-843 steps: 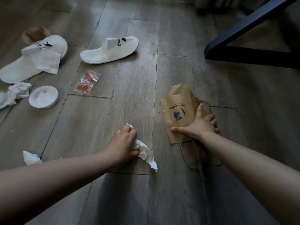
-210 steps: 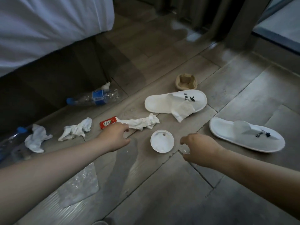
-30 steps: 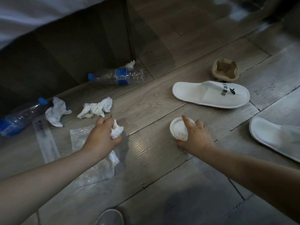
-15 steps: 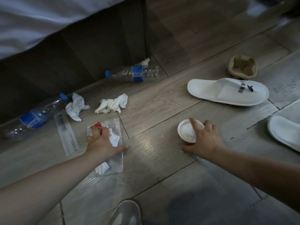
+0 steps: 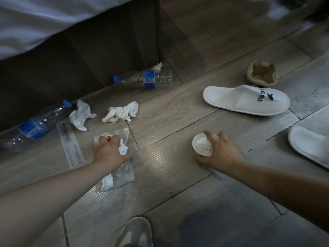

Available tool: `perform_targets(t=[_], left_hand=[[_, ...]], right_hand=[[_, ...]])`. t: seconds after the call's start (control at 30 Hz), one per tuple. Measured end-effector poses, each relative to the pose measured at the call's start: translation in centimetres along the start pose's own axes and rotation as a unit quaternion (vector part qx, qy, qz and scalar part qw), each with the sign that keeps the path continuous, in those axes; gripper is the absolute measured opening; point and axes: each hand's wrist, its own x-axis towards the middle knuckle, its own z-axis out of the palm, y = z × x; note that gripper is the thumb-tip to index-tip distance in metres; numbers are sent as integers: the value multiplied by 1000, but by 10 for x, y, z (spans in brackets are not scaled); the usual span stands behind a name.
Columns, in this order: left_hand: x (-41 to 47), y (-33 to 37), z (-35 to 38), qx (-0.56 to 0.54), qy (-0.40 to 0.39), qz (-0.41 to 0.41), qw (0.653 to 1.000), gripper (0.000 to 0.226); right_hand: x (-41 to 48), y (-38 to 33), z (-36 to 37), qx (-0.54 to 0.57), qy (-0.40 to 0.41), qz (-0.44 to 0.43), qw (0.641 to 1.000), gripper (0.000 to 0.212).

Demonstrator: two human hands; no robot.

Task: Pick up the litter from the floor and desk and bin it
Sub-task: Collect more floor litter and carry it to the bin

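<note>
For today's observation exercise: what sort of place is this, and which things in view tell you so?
Probably a hotel bedroom: white bedding hangs over a dark bed base, and a white disposable slipper with a printed logo lies on the floor.

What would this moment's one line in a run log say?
stage: gathering floor litter | left hand: grips tissue, over clear plastic bag | right hand: grips white cup lid

Grey wood-grain floor (image 5: 178, 107) with a dull sheen carries clear glossy plastic bottles (image 5: 146, 79), crumpled white paper tissues (image 5: 121, 112) and matt cloth slippers (image 5: 245, 100).
</note>
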Motion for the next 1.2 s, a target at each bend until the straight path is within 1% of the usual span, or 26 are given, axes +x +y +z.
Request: perform_targets(t=[0.1, 0.17, 0.3, 0.4, 0.57, 0.67, 0.83, 1.03, 1.2], left_hand=[[-4, 0, 2, -6, 8, 23, 1000, 59], [-9, 3, 4, -3, 13, 49, 999, 58], [-31, 26, 13, -11, 4, 166, 986, 53], [-44, 46, 19, 7, 0, 204, 979, 55], [-45, 52, 21, 38, -2, 181, 983, 65], [-42, 53, 20, 34, -21, 151, 988, 61], [-39, 58, 19, 41, -33, 132, 990, 61], [-40, 57, 18, 8, -11, 132, 991, 48], [-34, 54, 18, -85, -18, 123, 989, 32]], right_hand=[[-5, 4, 0, -28, 21, 4, 999, 100], [-9, 6, 2, -33, 22, 23, 999, 104], [-14, 9, 9, -25, 5, 43, 999, 110], [-12, 10, 11, -39, 0, 42, 998, 109], [-13, 13, 17, -48, 30, 28, 998, 102], [-14, 13, 15, -37, 34, 17, 999, 99], [-19, 8, 14, 81, 26, 2, 996, 93], [-16, 9, 12, 106, 22, 1, 994, 93], [-8, 10, 7, 96, 17, 4, 995, 93]])
